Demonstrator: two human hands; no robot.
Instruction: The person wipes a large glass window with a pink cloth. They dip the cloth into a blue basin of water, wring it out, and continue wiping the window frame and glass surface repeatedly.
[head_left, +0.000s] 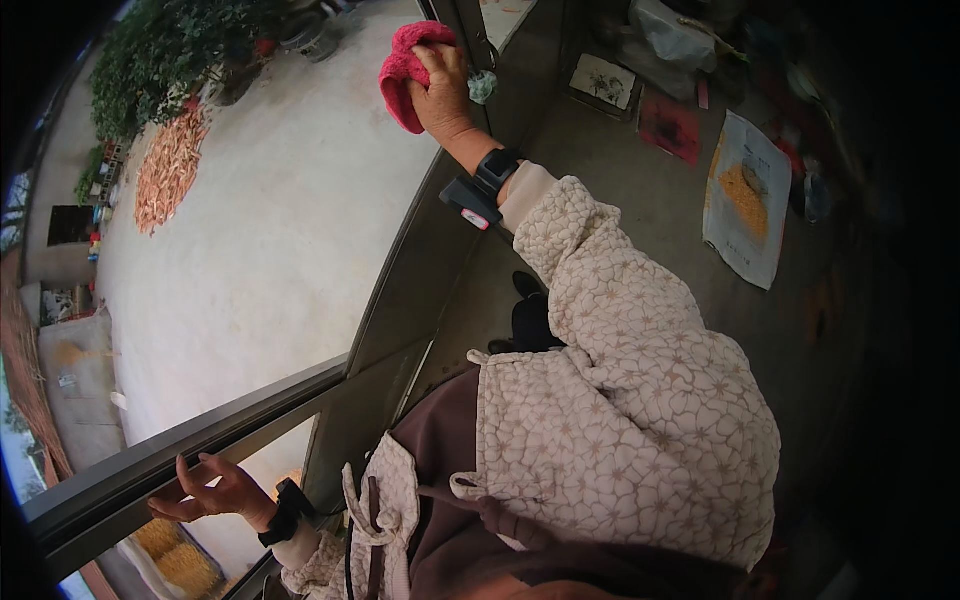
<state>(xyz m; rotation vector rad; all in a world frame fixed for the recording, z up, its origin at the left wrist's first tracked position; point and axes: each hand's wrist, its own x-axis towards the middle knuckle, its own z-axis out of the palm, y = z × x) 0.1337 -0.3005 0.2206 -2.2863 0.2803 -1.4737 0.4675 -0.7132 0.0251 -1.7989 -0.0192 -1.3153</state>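
My right hand (442, 94) grips a crumpled pinkish-red cloth (405, 79) beside the dark metal frame (405, 247) of a glazed door or window. Whether the cloth touches glass cannot be told. A small pale green crumpled thing (482, 87) is just right of this hand. At the lower left, my left hand (217, 491) has its fingers apart and holds nothing, with fingertips at the horizontal metal rail (195, 435). Both wrists wear black straps with devices.
Outside lie a concrete yard (247, 225), a heap of corn cobs (171, 169), leafy plants (165, 52) and yellow grain (176, 559). Inside, a white sack (748, 199) with yellow grain, a red sheet (667, 126) and a shallow tray (602, 81) are on the floor.
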